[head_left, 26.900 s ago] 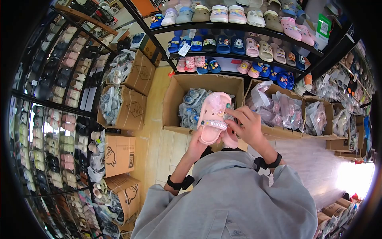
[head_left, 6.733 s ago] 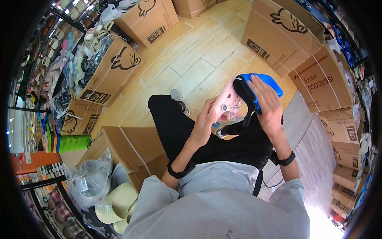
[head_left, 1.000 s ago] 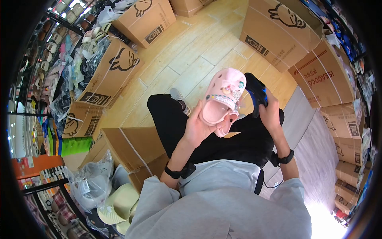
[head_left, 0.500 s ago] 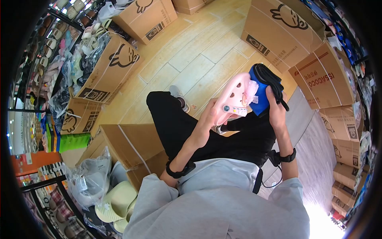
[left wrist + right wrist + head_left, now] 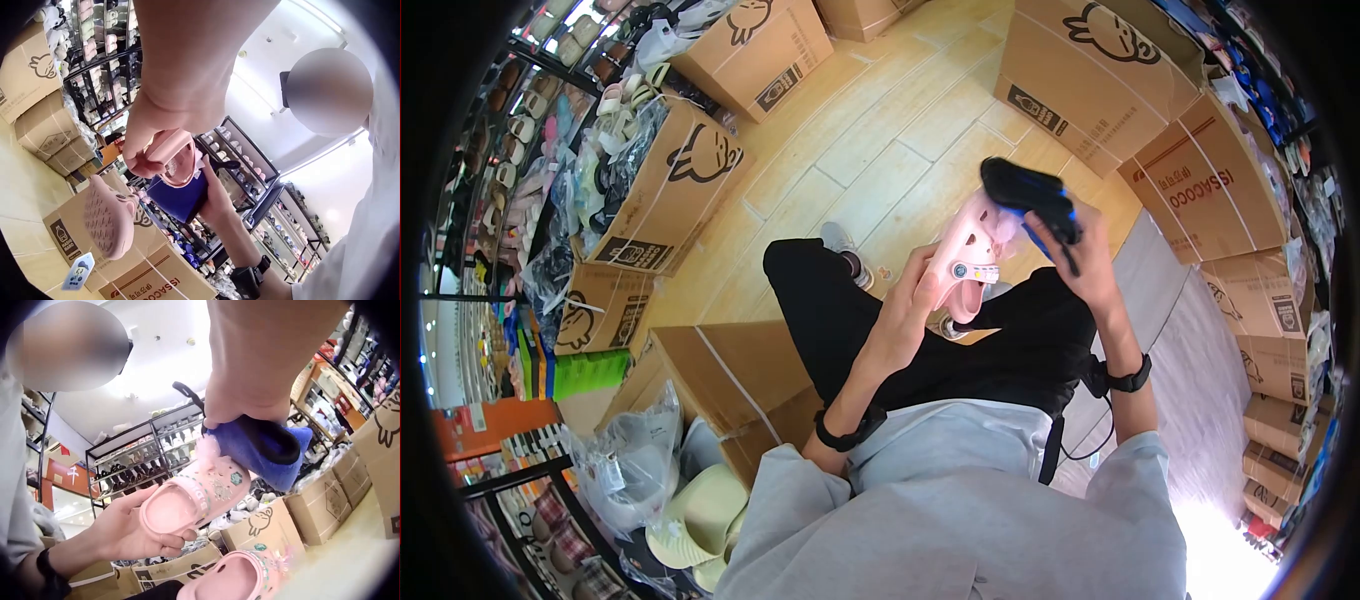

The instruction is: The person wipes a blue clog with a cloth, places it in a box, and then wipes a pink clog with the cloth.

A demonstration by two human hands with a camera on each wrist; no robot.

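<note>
My left hand (image 5: pixel 908 305) grips a pink clog (image 5: pixel 968 235) decorated with charms and a lettered strap. In the right wrist view its thumb and fingers are around the heel. A second pink clog (image 5: pixel 109 219) hangs lower, close to a printed tag (image 5: pixel 78 272), its textured sole facing the left wrist camera. My right hand (image 5: pixel 1090 252) holds a blue item (image 5: pixel 265 464) with a black band and a loose black strap; its exact kind does not show. This blue item is right against the clog's toe and a tuft of pink trim (image 5: pixel 208 450).
Cardboard cartons (image 5: pixel 700 165) stand at upper left, and more cartons (image 5: pixel 1190 180) line the right. By my left side are an open carton (image 5: pixel 730 365), a plastic bag (image 5: pixel 630 460) and pale green slippers (image 5: pixel 695 515). Shoe racks (image 5: pixel 134 456) rise around the walls.
Earlier I stood before shoe shelves holding the clogs; now I sit with the blue item in my right hand. In the last half second it has swung left over the clog's toe.
</note>
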